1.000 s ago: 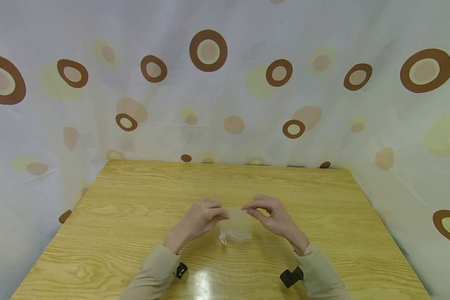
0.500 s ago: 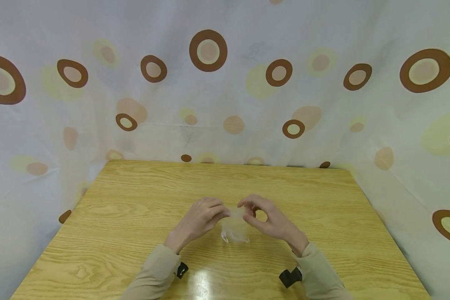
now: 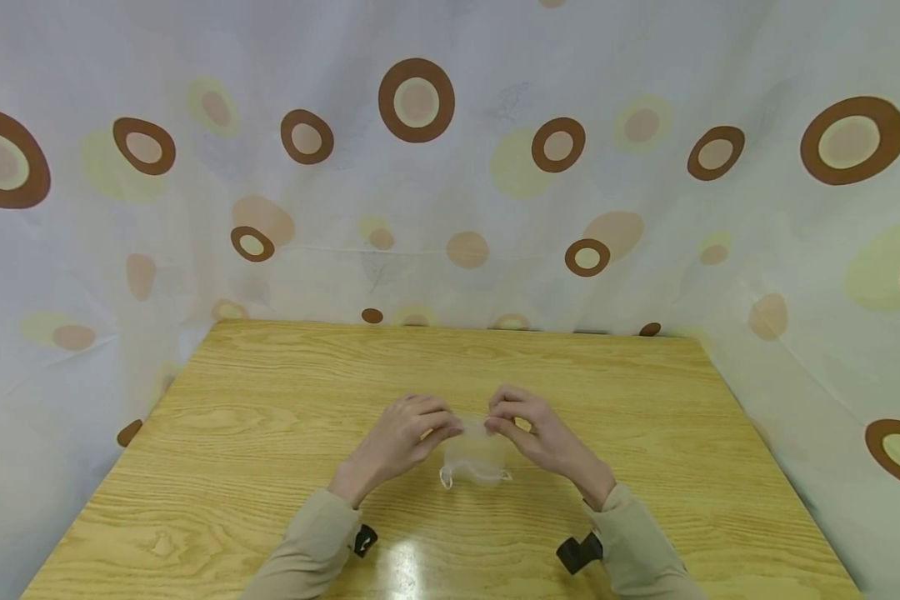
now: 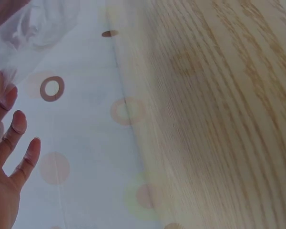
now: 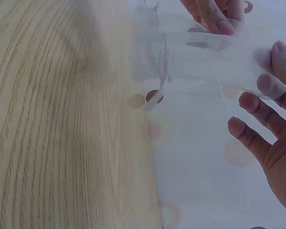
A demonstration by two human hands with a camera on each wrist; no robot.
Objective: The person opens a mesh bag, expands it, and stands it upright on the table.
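A small sheer white drawstring bag (image 3: 474, 454) hangs between the two hands above the table, with a thin cord loop at each lower corner. My left hand (image 3: 405, 432) pinches its upper left edge between thumb and fingers. At the upper right edge, my right hand (image 3: 542, 433) pinches the bag with thumb and forefinger. In the right wrist view the see-through bag (image 5: 205, 62) stretches across to the left hand (image 5: 217, 14), and the remaining right fingers (image 5: 250, 102) are spread. The left wrist view shows only a part of the bag (image 4: 33, 33), at the top left.
A wood-grain table (image 3: 285, 367) lies under the hands. Behind it and at both sides hangs a white curtain (image 3: 465, 192) with brown and yellow circles. Black straps (image 3: 581, 552) are at the wrists, by the beige sleeves.
The right fingers have shifted along the bag's upper edge, opening and then closing on it again. The bag is spread wider than half a second ago. My left hand stays almost still.
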